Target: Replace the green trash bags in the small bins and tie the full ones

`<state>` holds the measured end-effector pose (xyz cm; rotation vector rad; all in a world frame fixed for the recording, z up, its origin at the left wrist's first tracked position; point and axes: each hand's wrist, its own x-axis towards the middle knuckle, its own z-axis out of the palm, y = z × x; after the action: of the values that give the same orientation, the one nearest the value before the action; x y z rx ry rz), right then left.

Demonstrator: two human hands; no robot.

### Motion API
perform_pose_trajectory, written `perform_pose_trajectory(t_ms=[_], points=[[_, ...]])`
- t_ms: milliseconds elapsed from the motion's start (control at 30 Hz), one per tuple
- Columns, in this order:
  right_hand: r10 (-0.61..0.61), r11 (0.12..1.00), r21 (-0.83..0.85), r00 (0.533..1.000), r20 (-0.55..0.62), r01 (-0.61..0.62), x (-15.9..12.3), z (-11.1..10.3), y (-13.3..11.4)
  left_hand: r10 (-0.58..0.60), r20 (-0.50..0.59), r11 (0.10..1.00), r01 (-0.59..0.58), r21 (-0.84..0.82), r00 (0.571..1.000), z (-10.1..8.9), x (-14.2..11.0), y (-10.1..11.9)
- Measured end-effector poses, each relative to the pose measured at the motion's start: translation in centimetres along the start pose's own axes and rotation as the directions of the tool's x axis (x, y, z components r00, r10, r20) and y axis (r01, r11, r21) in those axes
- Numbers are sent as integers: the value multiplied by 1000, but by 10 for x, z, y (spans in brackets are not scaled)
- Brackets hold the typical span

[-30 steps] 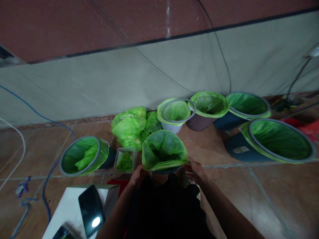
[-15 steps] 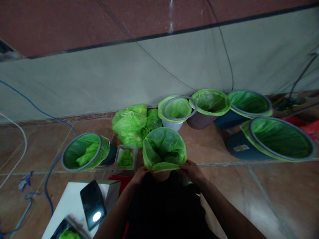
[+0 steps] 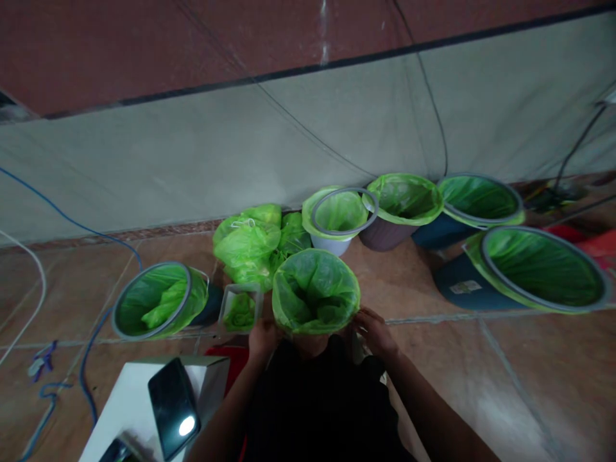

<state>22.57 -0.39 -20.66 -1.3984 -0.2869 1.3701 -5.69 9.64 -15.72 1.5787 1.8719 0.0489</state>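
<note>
In front of me stands a bin lined with a thin green plastic bag (image 3: 315,269), its mouth facing up and the bag folded out over the rim. My left hand (image 3: 264,340) is closed at the near left edge of the bag, its fingertips partly hidden. On the opposite side, my right hand (image 3: 376,332) has bent fingers pinching the bag's edge at the rim. The bin's body is hidden under the bag. Just left of it, a small clear tray (image 3: 260,301) holds a crumpled green bag (image 3: 239,312).
Bagged bins line the wall: a white one (image 3: 332,246) with a loose grey ring (image 3: 315,221), a brown one (image 3: 385,236), and blue ones (image 3: 452,282) at right. Left are stuffed green bags (image 3: 248,240), a tipped bin (image 3: 206,305), and a phone (image 3: 173,404) on a white box (image 3: 128,394).
The near edge of the bag now lies smoother and rounder over the rim. My left hand has shifted slightly left, and the right hand stays at the right side. The view has moved a little.
</note>
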Motion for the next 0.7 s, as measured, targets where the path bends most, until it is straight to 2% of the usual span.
perform_pose_trajectory(t_ms=[33,100,133,167,200,233,267,333,400,467,533,700], points=[[14,999,30,1000,-17,-13,0,-5,-1,16,-60,1000,-17,-5,998,-5,-4,4],[68,992,105,997,-43,-63,1,-11,-1,190,-109,981,-194,-21,976,-12,-11,19],[98,985,146,995,-36,-91,2,-12,0,329,-87,943,-332,-25,940,-12,-12,30],[123,976,183,992,-21,-117,4,-11,0,467,-38,883,-468,-22,883,-11,-12,42],[141,967,215,990,1,-138,7,-9,1,573,34,819,-573,-13,819,-8,-10,54],[146,960,239,989,24,-148,10,-5,2,628,122,774,-633,6,769,-2,-8,66],[140,956,256,989,42,-146,13,-2,4,641,225,749,-662,25,734,5,-5,77],[122,948,290,991,53,-132,18,5,6,595,426,735,-676,54,681,20,2,94],[106,940,321,993,55,-118,22,9,8,538,553,731,-679,70,636,34,8,101],[95,933,343,994,58,-109,23,10,9,523,581,723,-686,85,624,43,11,102],[90,927,359,994,63,-107,23,9,11,517,571,724,-681,104,637,46,13,100],[75,933,349,995,64,-93,25,8,15,449,539,740,-635,222,712,41,14,95]])
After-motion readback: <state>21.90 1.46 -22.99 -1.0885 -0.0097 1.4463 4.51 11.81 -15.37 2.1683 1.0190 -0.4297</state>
